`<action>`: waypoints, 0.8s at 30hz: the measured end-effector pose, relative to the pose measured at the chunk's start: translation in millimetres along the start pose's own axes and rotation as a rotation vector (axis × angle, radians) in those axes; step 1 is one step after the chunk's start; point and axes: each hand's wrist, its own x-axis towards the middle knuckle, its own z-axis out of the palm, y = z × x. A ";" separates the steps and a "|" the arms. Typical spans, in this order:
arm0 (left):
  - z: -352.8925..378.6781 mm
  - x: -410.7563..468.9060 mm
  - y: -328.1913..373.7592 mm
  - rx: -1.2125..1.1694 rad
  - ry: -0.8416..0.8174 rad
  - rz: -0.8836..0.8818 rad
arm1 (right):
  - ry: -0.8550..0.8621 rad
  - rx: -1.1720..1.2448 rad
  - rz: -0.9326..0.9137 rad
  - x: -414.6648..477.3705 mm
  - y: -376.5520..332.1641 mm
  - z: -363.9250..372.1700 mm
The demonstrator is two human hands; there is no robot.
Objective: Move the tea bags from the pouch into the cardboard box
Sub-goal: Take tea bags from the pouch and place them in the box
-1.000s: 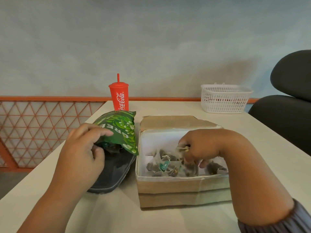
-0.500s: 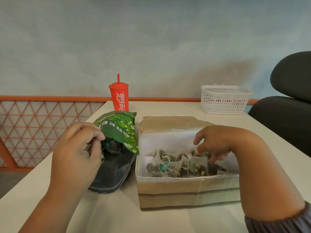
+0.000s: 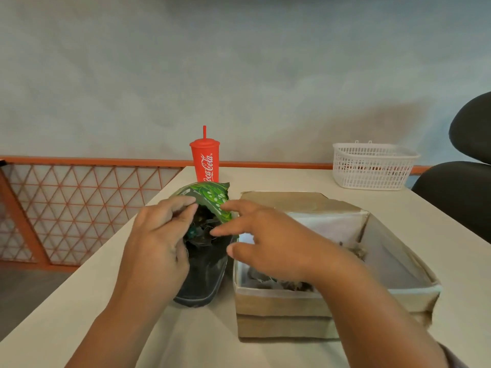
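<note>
Pale bench (image 3: 265,179) carries everything: your right hand (image 3: 268,243) has left the cardboard box (image 3: 332,309) empty, fingers spread, and now reaches the pouch (image 3: 210,200) mouth, which your left hand (image 3: 159,243) pinches open (more tea bags (image 3: 198,231) wait inside).

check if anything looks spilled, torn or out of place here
Nothing stands out. The pouch lies open beside the box, tea bags stay inside both, and none lie loose on the table.
</note>
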 end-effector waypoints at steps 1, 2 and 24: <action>0.2 0.3 0.5 0.003 -0.009 0.008 | 0.006 -0.018 -0.006 2.0 0.1 3.8; 0.7 0.2 0.6 0.008 -0.013 0.012 | 0.021 -0.031 -0.015 3.8 0.4 6.9; 21.2 -2.5 5.7 0.198 -0.474 -0.356 | 0.242 0.008 -0.120 11.4 -7.4 17.4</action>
